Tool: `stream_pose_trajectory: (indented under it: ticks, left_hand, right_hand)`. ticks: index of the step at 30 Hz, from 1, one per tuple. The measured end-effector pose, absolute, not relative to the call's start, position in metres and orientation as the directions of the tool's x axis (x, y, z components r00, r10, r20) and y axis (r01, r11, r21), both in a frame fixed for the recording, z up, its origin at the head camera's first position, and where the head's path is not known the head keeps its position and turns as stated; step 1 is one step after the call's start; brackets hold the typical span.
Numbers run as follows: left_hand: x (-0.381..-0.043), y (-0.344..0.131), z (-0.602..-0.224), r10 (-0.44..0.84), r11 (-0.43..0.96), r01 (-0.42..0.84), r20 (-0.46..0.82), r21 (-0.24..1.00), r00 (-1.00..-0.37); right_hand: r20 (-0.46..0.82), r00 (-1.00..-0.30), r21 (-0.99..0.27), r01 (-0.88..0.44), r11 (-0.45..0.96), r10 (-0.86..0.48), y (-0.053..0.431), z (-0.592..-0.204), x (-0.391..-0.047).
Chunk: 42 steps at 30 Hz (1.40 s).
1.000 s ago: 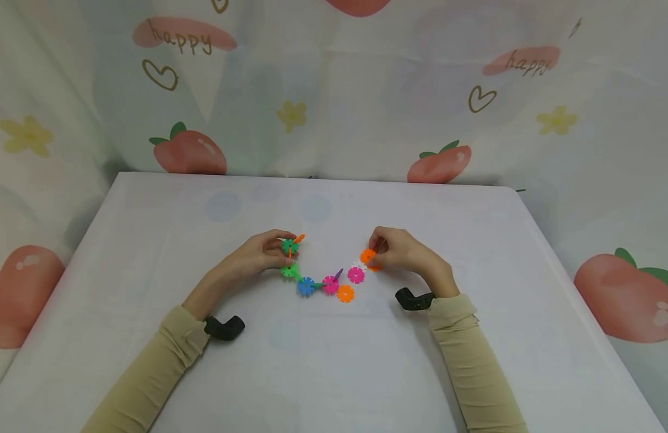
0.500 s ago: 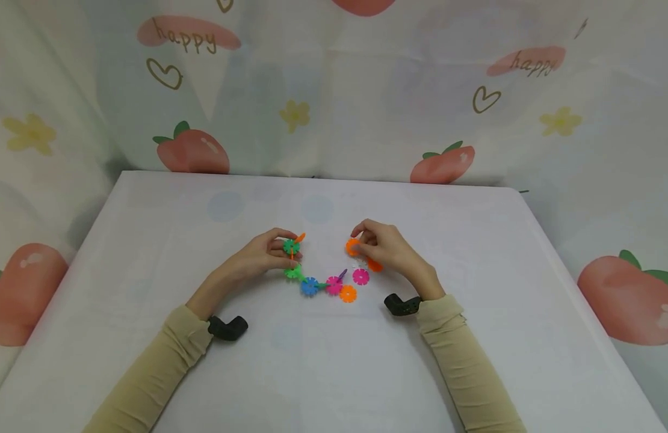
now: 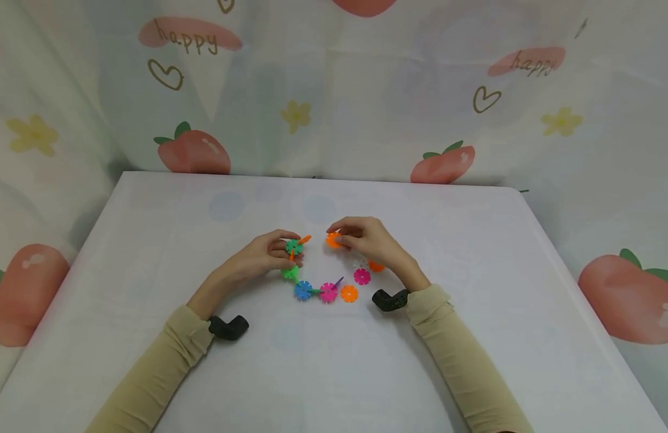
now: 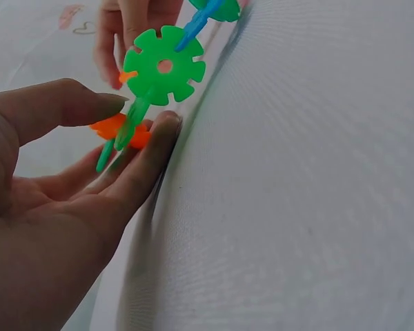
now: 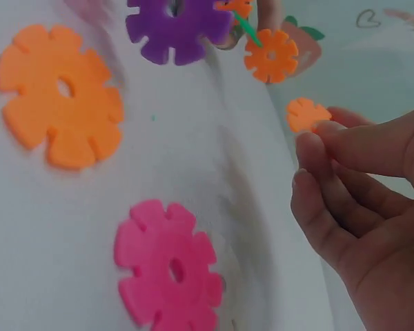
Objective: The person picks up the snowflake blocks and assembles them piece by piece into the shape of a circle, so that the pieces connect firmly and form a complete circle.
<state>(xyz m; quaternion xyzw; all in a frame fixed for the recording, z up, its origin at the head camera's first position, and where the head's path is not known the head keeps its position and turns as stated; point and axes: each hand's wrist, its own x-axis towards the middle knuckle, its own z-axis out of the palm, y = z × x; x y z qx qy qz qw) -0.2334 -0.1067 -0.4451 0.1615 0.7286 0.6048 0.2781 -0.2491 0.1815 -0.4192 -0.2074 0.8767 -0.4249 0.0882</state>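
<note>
My left hand [image 3: 258, 255] holds one end of a chain of interlocking flower-shaped plastic discs, with its thumb and fingers around a green disc [image 3: 293, 247]. An orange disc [image 3: 305, 239] juts from that end. From there the chain curves toward me through a light green disc [image 4: 164, 65], a blue disc [image 3: 304, 290] and a pink disc [image 3: 328, 293], with a purple disc [image 5: 179, 27] at its other end. Across a small gap, my right hand [image 3: 369, 239] pinches a single orange disc [image 5: 306, 114] between thumb and fingers.
Loose on the white table [image 3: 312, 367] lie an orange disc [image 3: 349, 293], a pink disc [image 3: 362, 276], a white disc [image 3: 360, 263] and another orange disc [image 3: 376, 266], partly under my right wrist. A printed curtain [image 3: 366, 108] hangs behind the table's back edge.
My right hand has carried its orange disc leftward and slightly away from me, closer to the left hand. The chain's pink end has shifted slightly away from the loose orange disc.
</note>
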Motion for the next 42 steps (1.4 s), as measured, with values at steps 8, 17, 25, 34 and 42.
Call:
stream_pose_trajectory:
  ticks: [8, 17, 25, 34, 42]
  left_hand:
    - [-0.233, -0.108, -0.446, 0.592, 0.215, -0.094, -0.206, 0.972, -0.779]
    - [-0.235, -0.106, -0.448, 0.604, 0.204, -0.083, -0.192, 0.976, -0.774]
    - [-0.235, -0.107, -0.447, 0.61, 0.196, -0.088, -0.191, 0.977, -0.769]
    - [-0.233, -0.109, -0.449, 0.615, 0.207, -0.052, -0.171, 0.977, -0.77]
    - [-0.233, -0.107, -0.45, 0.636, 0.235, 0.061, -0.106, 0.97, -0.765]
  right_hand:
    - [-0.015, -0.919, -0.854, -0.194, 0.483, -0.395, 0.162, -0.421, -0.252]
    - [-0.012, -0.924, -0.881, -0.171, 0.441, -0.383, 0.155, -0.427, -0.255]
    - [-0.022, -0.942, -0.913, -0.118, 0.391, -0.335, 0.15, -0.43, -0.253]
    - [-0.035, -0.947, -0.918, -0.097, 0.385, -0.321, 0.144, -0.435, -0.253]
    - [-0.053, -0.947, -0.939, -0.061, 0.338, -0.318, 0.145, -0.439, -0.253]
